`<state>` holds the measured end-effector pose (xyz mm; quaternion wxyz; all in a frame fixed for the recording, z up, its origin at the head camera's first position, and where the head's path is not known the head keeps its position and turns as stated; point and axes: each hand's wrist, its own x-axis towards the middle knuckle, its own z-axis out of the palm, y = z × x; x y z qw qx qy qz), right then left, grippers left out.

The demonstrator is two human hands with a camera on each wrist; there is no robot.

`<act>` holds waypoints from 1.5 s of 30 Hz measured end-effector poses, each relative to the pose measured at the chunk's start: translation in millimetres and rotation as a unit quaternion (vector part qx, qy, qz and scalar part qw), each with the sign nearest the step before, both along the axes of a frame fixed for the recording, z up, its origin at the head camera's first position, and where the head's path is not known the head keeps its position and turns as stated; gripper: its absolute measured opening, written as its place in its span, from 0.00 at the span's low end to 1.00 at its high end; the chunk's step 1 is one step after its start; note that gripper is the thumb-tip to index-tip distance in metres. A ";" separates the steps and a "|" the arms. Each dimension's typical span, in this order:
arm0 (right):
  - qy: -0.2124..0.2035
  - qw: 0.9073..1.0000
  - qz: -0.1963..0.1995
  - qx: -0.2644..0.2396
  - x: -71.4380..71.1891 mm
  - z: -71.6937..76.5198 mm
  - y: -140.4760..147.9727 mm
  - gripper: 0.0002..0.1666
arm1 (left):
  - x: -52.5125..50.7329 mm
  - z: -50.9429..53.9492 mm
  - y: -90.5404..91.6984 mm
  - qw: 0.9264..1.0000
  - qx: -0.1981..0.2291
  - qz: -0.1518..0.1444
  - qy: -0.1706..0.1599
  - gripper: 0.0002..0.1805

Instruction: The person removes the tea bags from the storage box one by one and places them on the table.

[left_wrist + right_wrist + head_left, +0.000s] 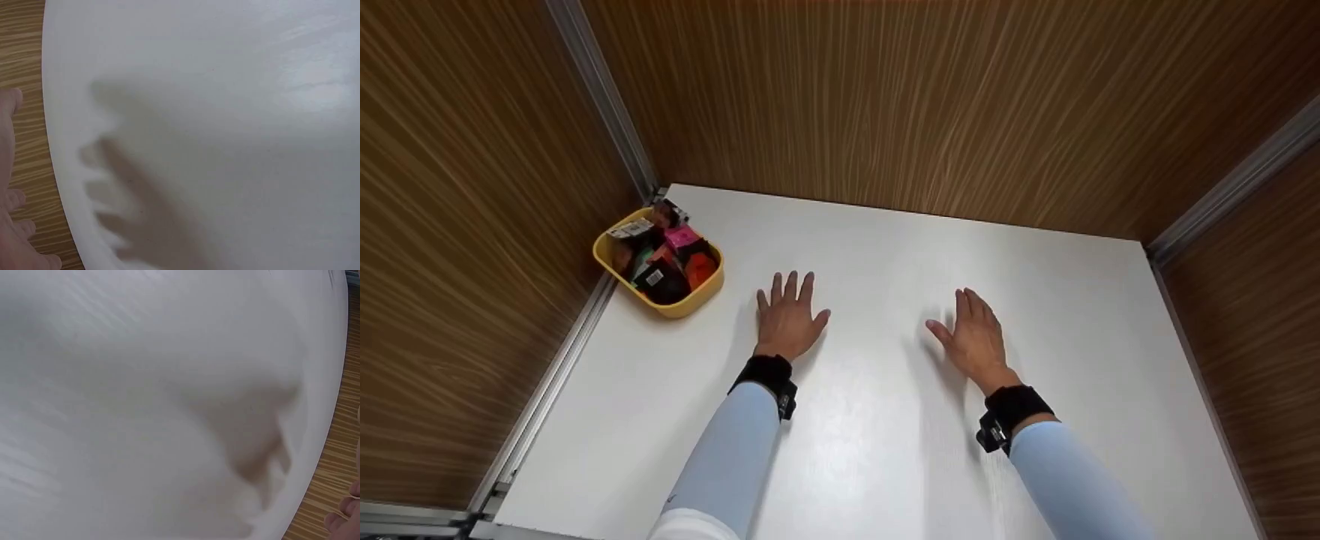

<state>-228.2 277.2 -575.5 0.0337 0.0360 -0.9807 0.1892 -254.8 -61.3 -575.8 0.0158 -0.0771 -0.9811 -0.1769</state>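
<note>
One yellow basket point(699, 298) is sitting at ten o'clock on the white counter point(870, 420), holding a jumble of packets point(664, 251).

Inside it, a pink packet point(682, 237) is lying toward one o'clock, an orange-red packet point(700, 268) at three and a black packet point(661, 282) at six, while a dark packet point(665, 214) is poking past the rim at twelve. With pieces crowding together, a bump or tilt could be spilling the topmost ones, and pulling one could be dragging its neighbours. Toward four o'clock from the basket, the left grip point(787, 322) is spreading released and empty; farther off, the right grip point(976, 341) is likewise holding nothing.
</note>
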 end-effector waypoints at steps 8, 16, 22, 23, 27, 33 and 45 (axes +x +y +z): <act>0.008 0.998 -0.013 -0.058 7.0 -2.6 9.2 0.44 | -4.8 7.0 -42.0 0.986 0.098 0.103 0.089 0.29; -0.010 0.995 -0.015 -0.096 12.1 -5.9 9.0 0.41 | 2.1 15.2 -128.0 0.930 0.142 0.327 0.091 0.31; -0.006 0.994 -0.013 -0.113 17.8 -10.0 0.4 0.40 | 10.2 8.3 -172.3 0.858 0.292 0.421 -0.041 0.43; -0.006 0.993 -0.012 -0.115 18.4 -10.7 -1.0 0.40 | 10.7 7.1 -175.5 0.849 0.314 0.423 -0.054 0.44; -0.010 0.992 -0.014 -0.123 20.4 -13.1 -5.6 0.39 | 11.0 5.3 -175.0 0.835 0.358 0.411 -0.068 0.45; -0.018 0.991 -0.024 -0.130 23.5 -16.5 -7.3 0.38 | 4.0 5.1 -151.7 0.856 0.358 0.365 -0.072 0.45; -0.026 0.990 -0.030 -0.132 25.7 -20.8 -10.9 0.38 | -9.9 3.8 -92.2 0.910 0.318 0.245 -0.103 0.44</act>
